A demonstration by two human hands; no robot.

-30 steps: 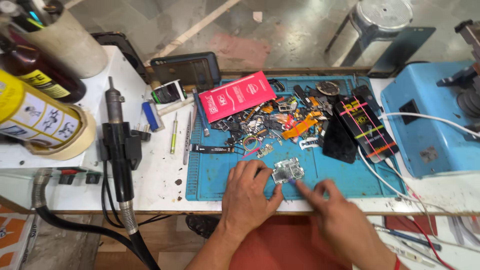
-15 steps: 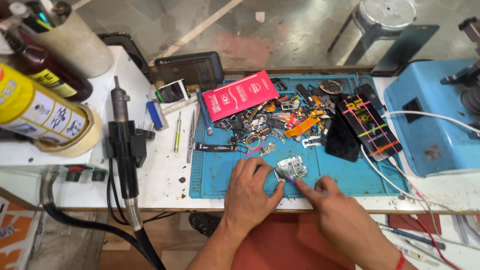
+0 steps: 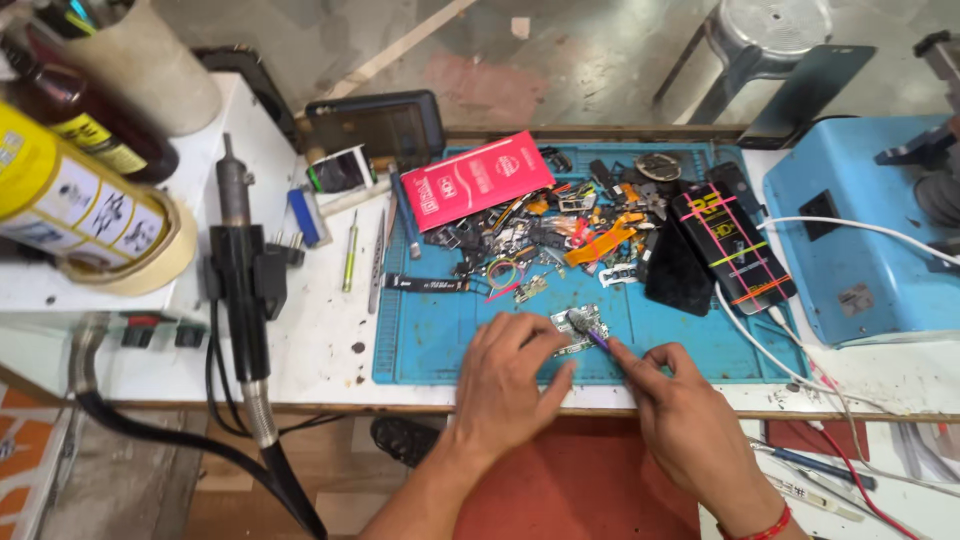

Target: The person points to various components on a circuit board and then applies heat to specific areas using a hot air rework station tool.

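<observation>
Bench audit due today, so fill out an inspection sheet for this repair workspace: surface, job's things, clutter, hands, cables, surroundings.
Surface: white bench with a blue work mat on it; both look stained.
Job's things: small circuit board on the mat; purple-handled brush with its tip on the board.
Clutter: heap of small phone parts, red packet, two dark phones, tweezers and a green screwdriver left of the mat.
Hands: left hand pins the board; right hand holds the brush.
Cables: white cable from the blue machine; black hose under the hot-air gun.
Surroundings: spray can, brown bottle, metal stool on a concrete floor.
</observation>
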